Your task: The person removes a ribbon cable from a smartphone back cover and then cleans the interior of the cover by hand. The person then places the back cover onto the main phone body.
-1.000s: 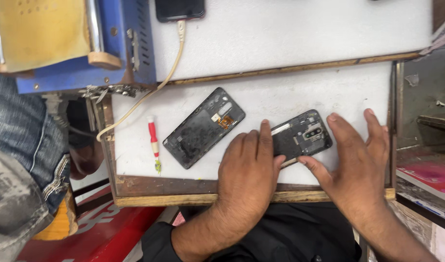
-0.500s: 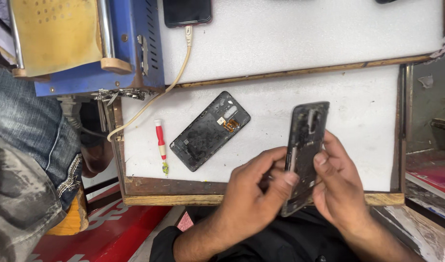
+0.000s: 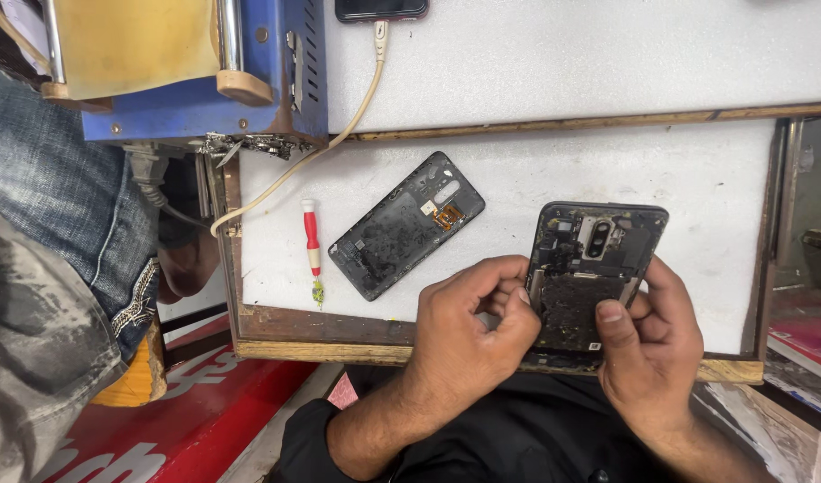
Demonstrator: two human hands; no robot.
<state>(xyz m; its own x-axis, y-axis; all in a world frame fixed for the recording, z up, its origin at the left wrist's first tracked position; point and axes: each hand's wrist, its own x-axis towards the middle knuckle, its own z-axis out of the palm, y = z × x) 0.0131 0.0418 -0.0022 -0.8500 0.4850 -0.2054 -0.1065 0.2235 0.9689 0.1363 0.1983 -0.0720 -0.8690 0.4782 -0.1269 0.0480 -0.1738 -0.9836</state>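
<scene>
Raised since a moment ago, opened phone (image 3: 589, 277) now gripped by right hand (image 3: 647, 344); left hand (image 3: 473, 326) pinches its edge; small white label beneath right thumb.

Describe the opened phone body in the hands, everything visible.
The opened phone body is a dark, rounded-corner slab with its back cover off, inner side facing the camera. A camera module sits near the top centre among small metal parts; below is a wide, dusty, scuffed dark area. It is held lifted and tilted, top end away, over the near edge of the white work surface. The right hand grips its right side, thumb on the face; the left hand touches its left edge with its fingertips.
</scene>
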